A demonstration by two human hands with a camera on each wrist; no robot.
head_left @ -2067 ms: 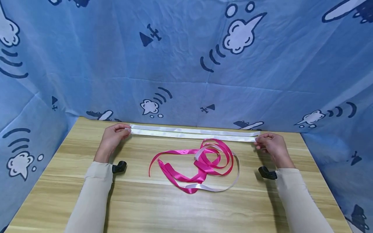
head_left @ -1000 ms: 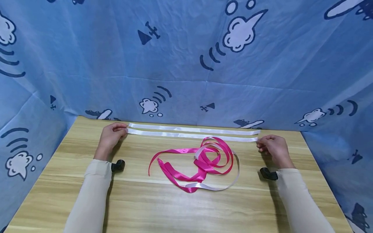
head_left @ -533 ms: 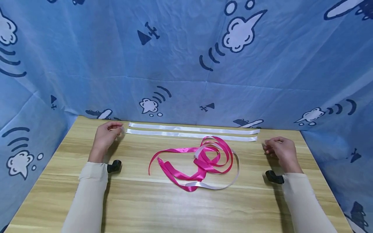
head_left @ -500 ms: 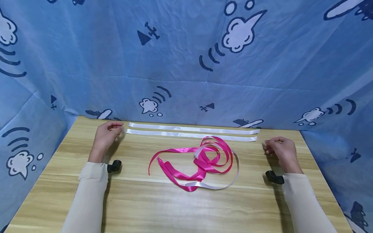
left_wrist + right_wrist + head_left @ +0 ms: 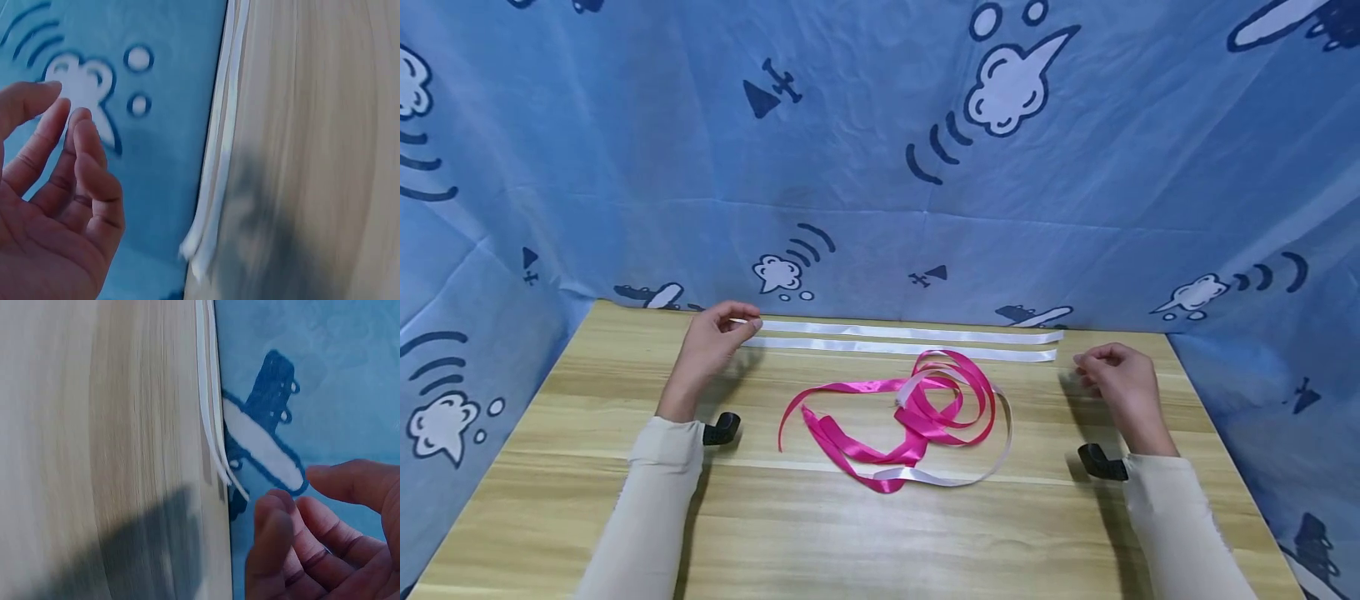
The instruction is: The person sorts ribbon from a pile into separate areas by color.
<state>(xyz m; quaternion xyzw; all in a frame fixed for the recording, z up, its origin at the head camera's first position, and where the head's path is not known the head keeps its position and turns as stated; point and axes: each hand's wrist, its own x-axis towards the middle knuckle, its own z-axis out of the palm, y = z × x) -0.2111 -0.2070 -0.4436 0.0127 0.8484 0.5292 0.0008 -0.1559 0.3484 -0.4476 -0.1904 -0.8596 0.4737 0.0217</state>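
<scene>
Two white satin ribbons lie side by side along the table's back edge, a rear ribbon and a front ribbon. My left hand hovers over their left ends with loosely curved fingers and nothing between thumb and fingertips; it covers part of those ends in the head view. Beyond the right ends is my right hand, raised off the table, its fingers relaxed and holding nothing. Between the hands, nearer the front, a loose tangle of pink ribbon lies with a thin white ribbon looped through it.
The wood-grain table meets a blue patterned curtain right behind the white ribbons, and the curtain also closes in both sides. Black wrist mounts, one on the left and one on the right, jut inward from the sleeves.
Both hands have let go of the front white ribbon, now lying flat and slightly apart from the rear one. They drew outward; then the left hand came back rightward over the ribbon ends.
</scene>
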